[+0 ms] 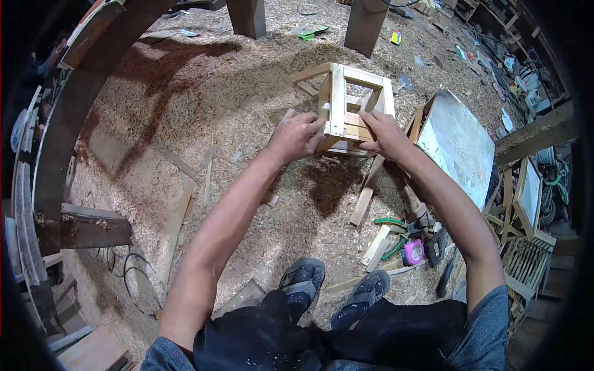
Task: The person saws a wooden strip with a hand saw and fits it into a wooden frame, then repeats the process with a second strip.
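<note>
A small frame of pale wood point(337, 102), built from slats and posts, is held out in front of me above the floor. My left hand point(297, 133) is closed at its lower left corner, fingers curled; part of the grip is hidden behind the hand. On the opposite side my right hand point(385, 133) grips the lower right part, its fingers lying over the short cross slats point(354, 126). An angled wooden piece point(311, 73) sticks out from the frame's upper left. The frame's shadow falls on the shavings below.
Wood shavings cover the floor point(247, 216). To the right stands a white panel point(459, 145). Pliers with green handles point(396, 247), a pink tape measure point(413, 252) and loose wood strips point(367, 191) lie near my feet. Wooden posts point(366, 28) rise at the back.
</note>
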A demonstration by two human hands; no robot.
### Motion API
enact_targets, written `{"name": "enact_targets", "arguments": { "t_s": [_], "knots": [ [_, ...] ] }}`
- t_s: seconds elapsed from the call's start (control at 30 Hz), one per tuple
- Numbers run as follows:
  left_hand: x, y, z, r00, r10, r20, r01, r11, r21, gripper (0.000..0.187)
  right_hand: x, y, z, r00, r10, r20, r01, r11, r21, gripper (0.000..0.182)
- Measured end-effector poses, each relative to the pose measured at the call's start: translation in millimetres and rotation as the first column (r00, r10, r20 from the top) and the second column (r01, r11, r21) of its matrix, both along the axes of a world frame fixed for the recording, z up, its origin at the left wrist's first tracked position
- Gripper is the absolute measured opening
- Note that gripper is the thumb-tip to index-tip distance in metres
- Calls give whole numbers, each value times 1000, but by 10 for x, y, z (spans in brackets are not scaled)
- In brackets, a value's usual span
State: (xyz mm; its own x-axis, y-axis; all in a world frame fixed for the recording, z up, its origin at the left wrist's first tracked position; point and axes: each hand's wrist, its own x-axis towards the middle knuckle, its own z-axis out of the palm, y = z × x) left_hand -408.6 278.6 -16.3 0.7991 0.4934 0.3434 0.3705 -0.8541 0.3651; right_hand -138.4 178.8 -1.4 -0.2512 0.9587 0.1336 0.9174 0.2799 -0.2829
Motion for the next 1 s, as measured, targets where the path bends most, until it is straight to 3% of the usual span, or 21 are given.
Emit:
{"name": "enact_targets", "arguments": {
  "t_s": [0.2, 0.37, 0.43, 0.53, 0.57, 0.6, 0.67, 0.7, 0.73, 0.8, 0.83, 0.9, 1.0],
  "knots": [
    [-12, -52, 44, 999, 22, -37, -22, 1000, 4, 32, -60, -51, 72, 998, -12, 64, 13, 1000, -10, 78],
    [-43, 71, -4, 994, -12, -110, -9, 983, -185, 34, -179, -32, -2, 994, 24, 106, -28, 999, 34, 77],
    [-74, 104, 80, 969, -7, -246, -62, 961, -269, 39, -221, 74, -77, 984, 72, 163, -79, 996, 34, 78],
    [-120, 89, 140, 987, 126, -97, -153, 919, -363, 40, -143, 159, 3, 978, 164, 126, -174, 982, 75, 87],
    [-107, 139, 174, 988, 146, -59, -157, 910, -383, 42, -84, 200, 80, 977, 162, 140, -164, 986, 3, 96],
    [-73, 149, 232, 986, 160, -48, -167, 939, -299, 40, -61, 185, 183, 983, 126, 135, -132, 990, 38, 86],
    [30, 122, 293, 982, 188, -18, -188, 974, -130, 38, 123, 156, 280, 994, 93, -55, -87, 991, 101, 64],
    [120, 88, 268, 986, 165, -36, -168, 983, -81, 38, 248, 154, 235, 994, 70, -84, -53, 981, 189, 42],
    [209, 6, 290, 988, 127, -84, -129, 991, -26, 41, 346, 129, 218, 993, -37, -115, 52, 991, 124, 34],
    [390, -160, 327, 982, 54, -182, -40, 996, 81, 47, 487, 74, 230, 978, -104, -179, 111, 993, 30, 30],
    [489, -194, 286, 944, 40, -327, -23, 998, 56, 64, 506, 34, 234, 980, -95, -176, 102, 994, 28, 29],
    [555, -262, 209, 929, 64, -365, -25, 993, 111, 73, 486, -41, 223, 982, -77, -172, 83, 996, 26, 26],
    [575, -271, 75, 917, 89, -390, -11, 980, 198, 85, 293, -191, 150, 985, -47, -168, 64, 993, 99, 43]
  ]
}}
